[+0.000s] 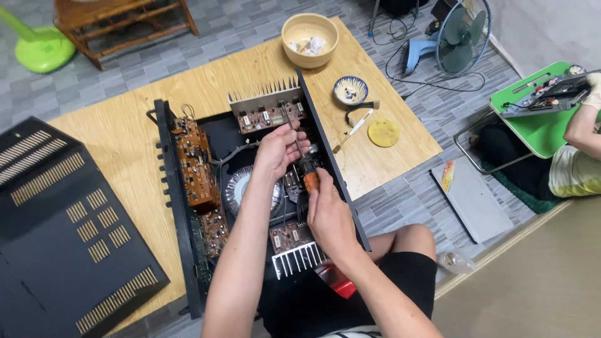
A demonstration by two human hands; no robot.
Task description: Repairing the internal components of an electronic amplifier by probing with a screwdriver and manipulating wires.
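On the grey tiled floor lies a wide plywood board (131, 134), and at its left edge rests the biggest piece, a black vented metal cover (62, 225), well apart from the hands. Across the board's middle sits an opened black amplifier chassis (168, 188), its brown circuit boards (195, 169) along the left side, a round toroidal transformer (236, 188) near the centre, and finned heat sinks (266, 95) at the far and near ends. Off to the right, beyond the board, a small fan (460, 34) and a green folding table (538, 125) stand, where another person's arm (579, 128) rests beside a second opened device. A grey panel (472, 197) lies on the floor near the person's knee.

At the board's far edge sits a tan bowl (310, 39), with a small patterned dish (350, 89) and a yellow disc (383, 133) closer in, clear of the chassis.

Inside the chassis, just right of the transformer, the right hand (328, 216) is wrapped closed around the orange-handled screwdriver (310, 178), which stands tilted over the boards. The left hand (278, 150) pinches the screwdriver's shaft between its fingertips, crowded by the far heat sink and loose grey wires. A red object (338, 281) lies partly hidden under the right forearm.
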